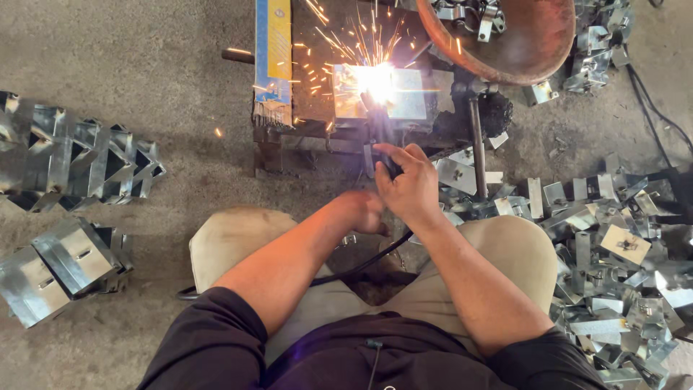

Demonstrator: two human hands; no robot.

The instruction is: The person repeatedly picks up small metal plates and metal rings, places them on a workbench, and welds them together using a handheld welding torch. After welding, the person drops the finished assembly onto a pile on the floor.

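Note:
My right hand (408, 184) grips the dark handle of a welding torch (380, 133), its tip at a bright arc with sparks flying on a flat metal piece (404, 97) lying on a low, dark work stand (310, 87). My left hand (364, 211) is curled shut just left of and under the right wrist, touching it; I cannot see whether it holds anything. A black cable (361, 267) runs from the torch down between my knees.
Stacked folded sheet-metal brackets (79, 162) lie on the floor at left, more below them (61, 267). A big heap of loose metal pieces (613, 245) fills the right. A rusty round bowl (505, 36) holding clamps sits at top right. A blue-yellow box (273, 50) rests on the stand.

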